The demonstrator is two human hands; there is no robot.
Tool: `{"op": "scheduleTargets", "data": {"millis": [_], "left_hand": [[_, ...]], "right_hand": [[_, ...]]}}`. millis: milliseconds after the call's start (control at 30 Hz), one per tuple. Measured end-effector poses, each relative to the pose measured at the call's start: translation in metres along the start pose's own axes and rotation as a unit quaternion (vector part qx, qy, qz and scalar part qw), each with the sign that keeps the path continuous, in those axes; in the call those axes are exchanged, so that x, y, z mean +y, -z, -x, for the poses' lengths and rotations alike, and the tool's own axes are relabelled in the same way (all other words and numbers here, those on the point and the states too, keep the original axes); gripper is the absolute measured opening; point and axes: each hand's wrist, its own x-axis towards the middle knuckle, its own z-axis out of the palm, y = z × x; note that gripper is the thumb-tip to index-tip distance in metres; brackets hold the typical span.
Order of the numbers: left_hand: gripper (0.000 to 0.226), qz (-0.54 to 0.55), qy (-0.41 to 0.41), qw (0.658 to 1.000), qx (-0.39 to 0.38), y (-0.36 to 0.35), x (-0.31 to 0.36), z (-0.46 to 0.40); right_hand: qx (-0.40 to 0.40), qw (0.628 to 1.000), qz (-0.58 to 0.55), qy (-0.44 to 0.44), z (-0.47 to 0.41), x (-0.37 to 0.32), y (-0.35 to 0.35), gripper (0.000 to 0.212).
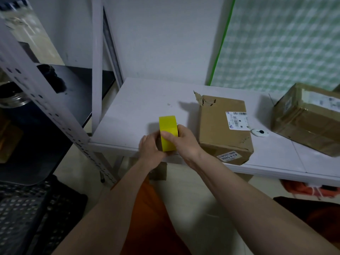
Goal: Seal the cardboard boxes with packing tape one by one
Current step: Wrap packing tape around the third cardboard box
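A yellow roll of packing tape (167, 126) stands on edge above the front of the white table (139, 107). My left hand (150, 147) grips its left side and my right hand (184, 142) grips its right side, thumb laid across the yellow band. Just right of my hands sits a brown cardboard box (220, 126) with a white barcode label and a torn flap at its far left corner. A second cardboard box (309, 118), wrapped in brown tape, lies tilted at the right edge.
A small white tape cutter (259, 132) with a black spot lies between the two boxes. A grey perforated shelf post (46, 100) and a dark shelf stand at the left. A green checked panel leans at the back right. A black crate sits on the floor at left.
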Motion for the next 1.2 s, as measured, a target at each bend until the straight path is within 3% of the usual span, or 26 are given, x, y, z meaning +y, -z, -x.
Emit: {"op": "scheduleTargets", "data": {"millis": [167,300,433,500,667,767,867,1133,1200], "left_hand": [[0.063,0.162,-0.008,0.987,0.001,0.009,0.025,0.011],[0.065,0.220,-0.022,0.975,0.001,0.029,0.056,0.008],[0.034,0.208,-0.030,0.978,-0.021,0.043,0.078,0.013],[0.020,0.320,-0.006,0.945,-0.061,0.042,0.091,0.020],[0.037,0.461,0.031,0.883,-0.083,0.018,0.121,0.032],[0.057,0.488,0.021,0.864,-0.119,0.003,0.137,0.039],[0.059,0.508,0.016,0.846,-0.161,-0.009,0.150,0.046],[0.027,0.557,0.079,0.818,-0.121,-0.040,0.167,0.057],[0.020,0.556,0.075,0.820,-0.114,-0.046,0.173,0.060]], "right_hand": [[-0.027,0.998,0.000,0.063,0.014,-0.027,0.009,0.014],[-0.015,0.990,-0.124,0.065,0.024,-0.066,0.026,0.025],[-0.002,0.952,-0.302,0.046,0.038,-0.089,0.059,0.019],[0.016,0.932,-0.362,0.025,0.045,-0.095,0.074,0.026],[0.011,0.877,-0.480,-0.025,0.067,-0.098,0.105,0.046],[0.016,0.865,-0.500,-0.027,0.079,-0.098,0.121,0.043],[0.036,0.861,-0.506,-0.033,0.089,-0.099,0.133,0.041],[0.071,0.824,-0.562,-0.022,0.103,-0.090,0.165,0.047],[0.081,0.837,-0.542,-0.008,0.108,-0.086,0.170,0.039]]}}
